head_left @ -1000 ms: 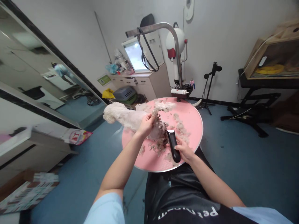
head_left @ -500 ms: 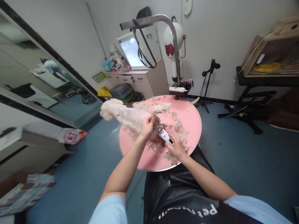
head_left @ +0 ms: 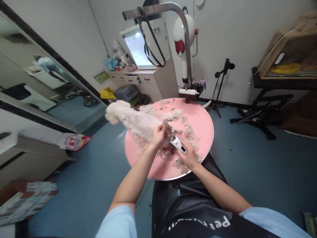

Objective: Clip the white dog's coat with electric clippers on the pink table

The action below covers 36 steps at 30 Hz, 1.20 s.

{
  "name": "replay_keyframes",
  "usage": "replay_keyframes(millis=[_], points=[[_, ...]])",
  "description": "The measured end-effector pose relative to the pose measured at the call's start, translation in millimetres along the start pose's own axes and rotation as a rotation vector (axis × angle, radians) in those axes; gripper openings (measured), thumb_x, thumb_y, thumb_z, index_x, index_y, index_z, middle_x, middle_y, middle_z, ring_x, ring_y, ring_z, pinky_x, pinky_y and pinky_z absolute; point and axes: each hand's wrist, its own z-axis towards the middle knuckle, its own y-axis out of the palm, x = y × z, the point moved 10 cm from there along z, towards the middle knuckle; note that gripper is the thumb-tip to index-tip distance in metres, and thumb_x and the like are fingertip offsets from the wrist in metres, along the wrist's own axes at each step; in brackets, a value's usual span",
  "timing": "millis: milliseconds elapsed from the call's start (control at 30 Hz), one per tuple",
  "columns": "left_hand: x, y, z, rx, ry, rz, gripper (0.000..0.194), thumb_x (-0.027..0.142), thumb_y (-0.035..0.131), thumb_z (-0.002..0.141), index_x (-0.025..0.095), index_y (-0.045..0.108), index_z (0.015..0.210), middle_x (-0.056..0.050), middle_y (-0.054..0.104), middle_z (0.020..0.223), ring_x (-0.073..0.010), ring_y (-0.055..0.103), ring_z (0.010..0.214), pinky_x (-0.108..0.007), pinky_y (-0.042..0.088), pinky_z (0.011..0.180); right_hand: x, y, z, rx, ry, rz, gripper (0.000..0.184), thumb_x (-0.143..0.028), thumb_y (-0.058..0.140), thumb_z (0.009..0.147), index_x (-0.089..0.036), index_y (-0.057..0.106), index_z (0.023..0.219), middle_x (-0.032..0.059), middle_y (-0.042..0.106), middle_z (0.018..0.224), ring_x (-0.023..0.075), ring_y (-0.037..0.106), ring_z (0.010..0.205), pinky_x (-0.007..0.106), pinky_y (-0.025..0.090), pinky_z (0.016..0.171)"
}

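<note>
I have the white clippers (head_left: pixel 178 145) in my right hand (head_left: pixel 190 156), with my fingers wrapped around the handle. 1 second ago their black side was up. Now I have turned them over, so the white side with the little face shows, and the front end is right at the gray, matted fur (head_left: pixel 168 129). My left hand (head_left: pixel 158 135) was pinching that fur then, and it pinches it now, at the dog's back end. I think the turn means the blade can get under the clump while I hold it up. I can't tell if it is cutting.

The dog (head_left: pixel 138 120) is on the round pink table (head_left: pixel 158 168), head away to the left. Its back looks short and smooth, so I guess much is done there. Loose fur (head_left: pixel 189 127) lies beside my 2 hands.
</note>
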Motion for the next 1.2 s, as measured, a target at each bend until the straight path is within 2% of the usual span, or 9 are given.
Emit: replay_keyframes(millis=[200, 433, 700, 867, 967, 1100, 1200], points=[[-5.0, 2.6, -2.4, -0.008, 0.01, 0.013, 0.058, 0.058, 0.09, 0.047, 0.014, 0.062, 0.073, 0.001, 0.066, 0.062, -0.0094, 0.058, 0.053, -0.023, 0.047, 0.055, -5.3, -0.6, 7.1, -0.025, -0.036, -0.023, 0.05, -0.026, 0.065, 0.076, -0.023, 0.066, 0.126, 0.0125, 0.068, 0.123, 0.0322, 0.06, 0.119, 0.053, 0.043, 0.108], [-13.2, 6.1, -6.7, -0.038, -0.003, 0.061, 0.057, 0.061, 0.086, 0.051, 0.014, 0.065, 0.074, 0.0, 0.065, 0.061, -0.0095, 0.055, 0.051, -0.023, 0.044, 0.054, -5.2, -5.1, 6.0, -0.059, -0.014, -0.008, 0.052, -0.025, 0.064, 0.075, -0.023, 0.066, 0.127, 0.0121, 0.068, 0.125, 0.0314, 0.059, 0.121, 0.052, 0.042, 0.109], [-15.3, 21.2, -15.2, -0.061, -0.042, 0.02, 0.054, 0.054, 0.09, 0.048, 0.015, 0.064, 0.072, 0.003, 0.063, 0.06, -0.0094, 0.054, 0.053, -0.024, 0.044, 0.056, -7.8, -18.1, 13.6, -0.006, -0.024, 0.046, 0.049, -0.027, 0.067, 0.074, -0.026, 0.069, 0.123, 0.0107, 0.069, 0.12, 0.0304, 0.062, 0.114, 0.05, 0.047, 0.103], [-19.2, 29.5, -19.1, -0.078, -0.072, -0.04, 0.056, 0.054, 0.092, 0.044, 0.014, 0.066, 0.074, 0.002, 0.063, 0.06, -0.0105, 0.055, 0.054, -0.025, 0.046, 0.056, 0.5, -27.3, 13.6, -0.095, -0.014, 0.002, 0.051, -0.024, 0.067, 0.073, -0.025, 0.069, 0.123, 0.0093, 0.071, 0.116, 0.0292, 0.064, 0.109, 0.048, 0.049, 0.1], [-21.3, 32.4, -19.9, -0.098, -0.066, -0.008, 0.054, 0.054, 0.091, 0.047, 0.014, 0.065, 0.072, 0.002, 0.061, 0.059, -0.0098, 0.053, 0.052, -0.024, 0.043, 0.054, 0.8, -31.9, 14.1, -0.138, -0.011, -0.03, 0.051, -0.022, 0.066, 0.073, -0.024, 0.07, 0.123, 0.0102, 0.072, 0.115, 0.0294, 0.065, 0.108, 0.048, 0.049, 0.1], [-23.0, 35.3, -20.8, -0.111, -0.059, 0.032, 0.052, 0.056, 0.089, 0.05, 0.015, 0.062, 0.067, 0.003, 0.058, 0.056, -0.0089, 0.05, 0.05, -0.024, 0.041, 0.051, -4.8, -35.0, 19.6, -0.101, -0.021, 0.015, 0.049, -0.025, 0.068, 0.072, -0.023, 0.071, 0.121, 0.0106, 0.07, 0.122, 0.0309, 0.062, 0.117, 0.049, 0.046, 0.106], [-26.8, 37.7, -21.7, -0.124, -0.078, -0.012, 0.054, 0.056, 0.091, 0.046, 0.016, 0.062, 0.068, 0.003, 0.059, 0.056, -0.0099, 0.052, 0.051, -0.025, 0.044, 0.054, 4.0, -34.0, 19.2, -0.082, 0.033, 0.08, 0.05, -0.026, 0.068, 0.072, -0.023, 0.07, 0.122, 0.0098, 0.07, 0.122, 0.0306, 0.063, 0.117, 0.049, 0.045, 0.106]])
